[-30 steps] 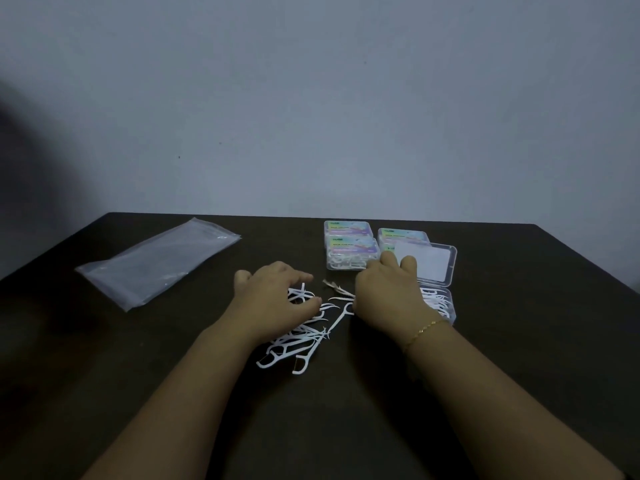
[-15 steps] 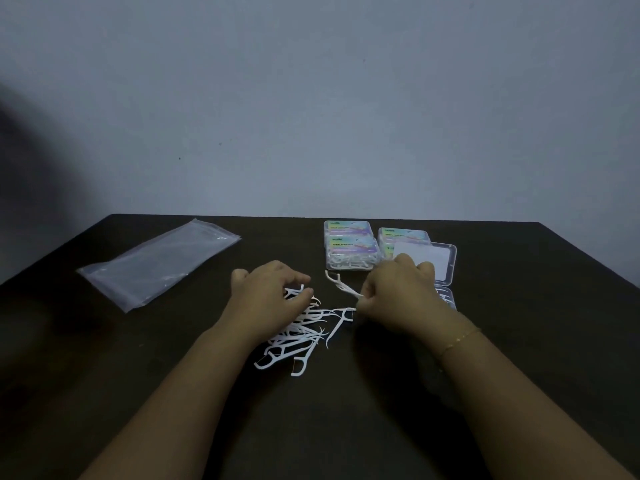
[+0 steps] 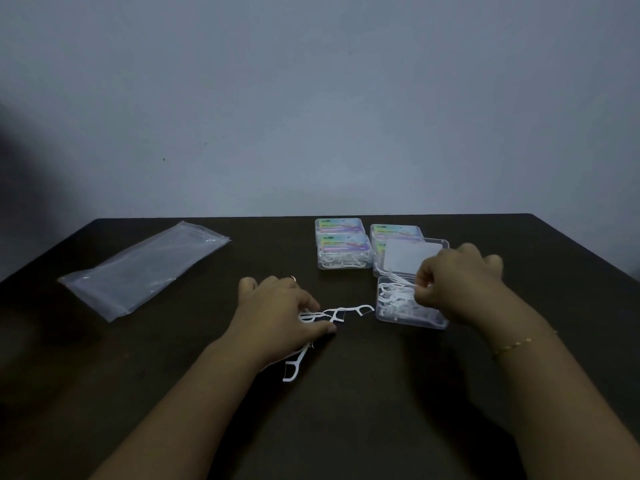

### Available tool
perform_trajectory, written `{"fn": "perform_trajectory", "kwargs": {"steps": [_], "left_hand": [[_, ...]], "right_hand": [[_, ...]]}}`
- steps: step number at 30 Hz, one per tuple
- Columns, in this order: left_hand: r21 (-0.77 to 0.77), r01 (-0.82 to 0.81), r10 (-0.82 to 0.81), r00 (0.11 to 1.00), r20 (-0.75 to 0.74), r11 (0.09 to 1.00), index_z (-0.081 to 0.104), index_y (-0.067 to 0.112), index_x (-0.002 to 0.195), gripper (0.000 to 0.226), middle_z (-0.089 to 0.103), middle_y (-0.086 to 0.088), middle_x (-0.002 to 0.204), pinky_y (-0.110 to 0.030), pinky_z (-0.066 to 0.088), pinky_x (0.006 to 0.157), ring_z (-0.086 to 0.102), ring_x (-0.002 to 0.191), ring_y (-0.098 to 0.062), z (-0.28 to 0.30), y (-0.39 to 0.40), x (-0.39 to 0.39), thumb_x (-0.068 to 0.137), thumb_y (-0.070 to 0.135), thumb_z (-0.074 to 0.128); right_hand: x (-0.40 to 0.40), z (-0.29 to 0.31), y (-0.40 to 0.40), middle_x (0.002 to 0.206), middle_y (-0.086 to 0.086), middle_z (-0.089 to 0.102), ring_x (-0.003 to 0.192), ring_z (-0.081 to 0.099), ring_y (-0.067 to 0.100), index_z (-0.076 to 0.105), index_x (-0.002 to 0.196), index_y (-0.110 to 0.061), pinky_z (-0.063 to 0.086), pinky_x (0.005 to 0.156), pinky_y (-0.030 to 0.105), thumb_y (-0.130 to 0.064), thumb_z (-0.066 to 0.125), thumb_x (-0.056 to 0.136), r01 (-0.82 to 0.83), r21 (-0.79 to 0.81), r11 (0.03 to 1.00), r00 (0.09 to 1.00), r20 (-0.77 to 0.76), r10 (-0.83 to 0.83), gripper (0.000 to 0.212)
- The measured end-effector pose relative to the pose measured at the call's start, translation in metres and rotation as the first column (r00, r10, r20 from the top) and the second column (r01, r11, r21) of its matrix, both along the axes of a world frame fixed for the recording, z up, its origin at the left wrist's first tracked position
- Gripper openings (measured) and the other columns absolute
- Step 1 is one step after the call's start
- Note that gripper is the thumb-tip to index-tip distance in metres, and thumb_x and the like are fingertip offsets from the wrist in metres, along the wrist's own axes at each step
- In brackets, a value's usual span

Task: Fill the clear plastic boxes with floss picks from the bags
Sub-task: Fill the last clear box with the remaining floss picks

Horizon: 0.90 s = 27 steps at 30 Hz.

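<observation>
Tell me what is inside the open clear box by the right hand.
White floss picks lie piled in the open box. The right hand covers the box's right part, so its fill there cannot be seen.

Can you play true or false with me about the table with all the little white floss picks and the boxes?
1. The right hand is over the open clear box. True.
2. The open clear box is empty. False: white floss picks already lie inside it.
3. The left hand rests on the loose floss picks on the dark table. True.
4. The plastic bag lies right beside the open box. False: it lies far off on the table's left side, apart from the boxes.
5. The closed labelled boxes sit behind the open box, nearer the wall. True.
6. There is a bracelet on the left wrist. False: the thin bracelet is on the right wrist.
</observation>
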State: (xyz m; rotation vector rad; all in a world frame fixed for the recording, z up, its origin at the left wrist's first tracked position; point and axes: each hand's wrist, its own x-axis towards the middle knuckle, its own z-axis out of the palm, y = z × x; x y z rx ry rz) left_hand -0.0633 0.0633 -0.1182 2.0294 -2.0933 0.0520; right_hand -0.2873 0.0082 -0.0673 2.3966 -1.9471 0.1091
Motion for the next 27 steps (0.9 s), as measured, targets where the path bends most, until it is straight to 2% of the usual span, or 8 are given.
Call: {"fn": "perform_trajectory", "kwargs": {"steps": [5, 8, 13, 18, 20, 22, 24, 27], "left_hand": [[-0.003, 0.045, -0.045, 0.998, -0.038, 0.999, 0.067, 0.045, 0.104, 0.022, 0.058, 0.02, 0.094, -0.031, 0.016, 0.079, 0.046, 0.105, -0.003, 0.001, -0.002, 0.002, 0.092, 0.051, 0.05], [-0.01, 0.054, -0.055, 0.998, -0.043, 0.998, 0.067, 0.043, 0.106, 0.022, 0.062, 0.019, 0.095, -0.03, 0.012, 0.073, 0.047, 0.104, -0.002, 0.0, -0.003, 0.003, 0.093, 0.043, 0.05], [-0.064, 0.071, -0.077, 0.994, -0.08, 0.995, 0.068, 0.043, 0.108, 0.023, 0.069, 0.019, 0.097, -0.026, 0.015, 0.077, 0.051, 0.098, 0.002, -0.002, -0.006, 0.006, 0.093, 0.042, 0.051], [-0.219, 0.084, -0.111, 0.987, -0.113, 0.972, 0.07, 0.038, 0.108, 0.021, 0.07, 0.015, 0.101, -0.026, 0.033, 0.089, 0.059, 0.095, -0.004, 0.003, -0.006, 0.008, 0.092, 0.038, 0.057], [-0.294, 0.087, -0.142, 0.974, -0.174, 0.952, 0.073, 0.031, 0.105, 0.019, 0.072, 0.011, 0.098, -0.033, 0.043, 0.091, 0.064, 0.089, -0.007, 0.003, -0.005, 0.009, 0.089, 0.029, 0.063], [-0.34, 0.032, -0.131, 0.953, -0.272, 0.94, 0.074, 0.028, 0.104, 0.018, 0.072, 0.012, 0.095, -0.032, 0.047, 0.089, 0.065, 0.085, -0.005, 0.005, -0.003, 0.007, 0.087, 0.025, 0.066], [-0.342, -0.08, -0.102, 0.87, -0.482, 0.936, 0.074, 0.027, 0.101, 0.017, 0.069, 0.018, 0.089, -0.018, 0.048, 0.081, 0.063, 0.08, 0.001, 0.008, -0.001, 0.004, 0.085, 0.023, 0.069], [-0.262, -0.174, -0.102, 0.619, -0.779, 0.949, 0.072, 0.028, 0.097, 0.019, 0.067, 0.021, 0.083, -0.004, 0.047, 0.064, 0.064, 0.077, 0.009, 0.013, 0.004, -0.001, 0.082, 0.017, 0.072]], "right_hand": [[0.0, -0.007, -0.004, 0.111, -0.002, 0.055, 0.111, 0.038, 0.02, 0.067, 0.103, -0.029, 0.03, 0.09, 0.04, -0.039, 0.052, 0.091, 0.033, 0.03, 0.999, 0.998, -0.056, -0.031, 0.022], [0.001, -0.005, -0.002, 0.112, -0.003, 0.055, 0.112, 0.037, 0.02, 0.069, 0.099, -0.034, 0.029, 0.09, 0.039, -0.043, 0.051, 0.091, 0.008, 0.03, 1.0, 1.0, 0.018, -0.008, 0.022], [0.005, -0.003, 0.002, 0.12, -0.004, 0.052, 0.12, 0.035, 0.021, 0.065, 0.104, -0.039, 0.028, 0.093, 0.038, -0.051, 0.053, 0.089, -0.044, 0.04, 0.998, 0.992, 0.116, 0.039, 0.023], [0.028, -0.009, 0.01, 0.12, -0.007, 0.052, 0.119, 0.035, 0.019, 0.066, 0.104, -0.039, 0.027, 0.092, 0.039, -0.05, 0.054, 0.089, -0.167, -0.006, 0.986, 0.973, 0.158, 0.166, 0.022], [0.037, -0.013, 0.014, 0.118, -0.008, 0.052, 0.117, 0.035, 0.016, 0.066, 0.105, -0.039, 0.027, 0.092, 0.04, -0.048, 0.055, 0.089, -0.229, 0.001, 0.973, 0.957, 0.184, 0.225, 0.021], [0.043, -0.017, 0.018, 0.117, -0.009, 0.053, 0.116, 0.035, 0.014, 0.065, 0.106, -0.037, 0.026, 0.094, 0.039, -0.047, 0.055, 0.089, -0.275, -0.025, 0.961, 0.937, 0.216, 0.274, 0.022], [0.046, -0.02, 0.02, 0.117, -0.009, 0.053, 0.116, 0.035, 0.013, 0.065, 0.107, -0.037, 0.025, 0.095, 0.039, -0.046, 0.054, 0.09, -0.296, -0.056, 0.954, 0.922, 0.246, 0.301, 0.022], [0.049, -0.022, 0.019, 0.114, -0.01, 0.054, 0.115, 0.035, 0.012, 0.065, 0.108, -0.037, 0.024, 0.09, 0.037, -0.048, 0.052, 0.091, -0.3, -0.085, 0.95, 0.895, 0.319, 0.311, 0.024]]}}
